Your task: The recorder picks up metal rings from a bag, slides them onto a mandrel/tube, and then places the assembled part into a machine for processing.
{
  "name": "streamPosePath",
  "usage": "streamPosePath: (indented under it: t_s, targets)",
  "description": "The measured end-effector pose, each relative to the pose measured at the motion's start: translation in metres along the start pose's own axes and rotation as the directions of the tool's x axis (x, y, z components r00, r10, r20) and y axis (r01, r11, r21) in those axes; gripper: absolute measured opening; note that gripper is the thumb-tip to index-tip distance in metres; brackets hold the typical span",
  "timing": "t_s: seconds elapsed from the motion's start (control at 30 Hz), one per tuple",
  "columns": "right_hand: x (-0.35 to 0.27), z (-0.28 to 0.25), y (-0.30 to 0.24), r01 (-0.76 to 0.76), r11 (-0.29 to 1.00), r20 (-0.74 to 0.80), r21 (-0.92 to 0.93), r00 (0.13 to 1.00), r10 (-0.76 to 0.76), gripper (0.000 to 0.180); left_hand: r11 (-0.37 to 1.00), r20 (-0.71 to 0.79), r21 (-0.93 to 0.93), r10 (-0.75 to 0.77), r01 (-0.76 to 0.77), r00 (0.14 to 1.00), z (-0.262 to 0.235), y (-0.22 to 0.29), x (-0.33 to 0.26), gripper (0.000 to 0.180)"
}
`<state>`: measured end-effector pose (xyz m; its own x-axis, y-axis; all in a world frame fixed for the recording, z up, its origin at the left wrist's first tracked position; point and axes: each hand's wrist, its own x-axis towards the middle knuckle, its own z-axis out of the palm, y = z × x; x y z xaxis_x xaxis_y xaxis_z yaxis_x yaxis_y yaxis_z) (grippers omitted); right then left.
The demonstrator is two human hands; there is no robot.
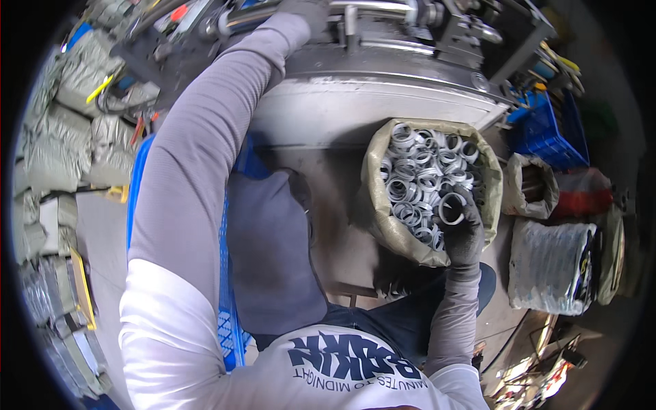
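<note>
My right hand (465, 236), in a dark grey glove, is closed on a light grey ring (451, 209) over the near right part of an open woven sack (374, 198). Many similar pale rings (408, 169) fill the sack in a loose heap. My left arm reaches up and away to a metal machine (403, 65). The gloved left hand (307, 12) is at its bars, cut by the upper edge of the picture, so its fingers do not show clearly.
A blue plastic crate (552, 133) stands at the right, near a smaller open sack (529, 186) and a plastic-wrapped bundle (550, 263). Wrapped packages (65, 150) are stacked along the left. Something blue and plastic (236, 342) lies beside my left arm.
</note>
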<state>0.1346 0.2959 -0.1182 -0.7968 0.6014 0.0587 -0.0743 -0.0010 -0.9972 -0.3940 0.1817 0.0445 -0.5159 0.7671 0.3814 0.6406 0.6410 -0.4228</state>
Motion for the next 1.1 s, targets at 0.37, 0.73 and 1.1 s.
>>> streamPosePath:
  t_s: [0.37,0.73,1.1]
  targets:
    - [-0.005,-0.04,0.04,0.037,0.834,-0.047,-0.551,0.996,-0.075,0.049,0.821,0.11,-0.518,-0.215,0.241,0.97,0.153,-0.095,-0.394,0.021]
    - [0.03,0.038,0.013,-0.095,0.757,-0.025,-0.646,0.994,0.104,0.056,0.931,0.693,-0.092,-0.194,0.352,0.694,0.375,-0.03,-0.55,0.054]
    - [0.035,0.05,0.023,-0.183,0.934,-0.004,-0.306,0.982,0.191,0.057,0.872,0.95,-0.128,-0.03,0.473,0.311,0.342,-0.013,-0.617,0.021]
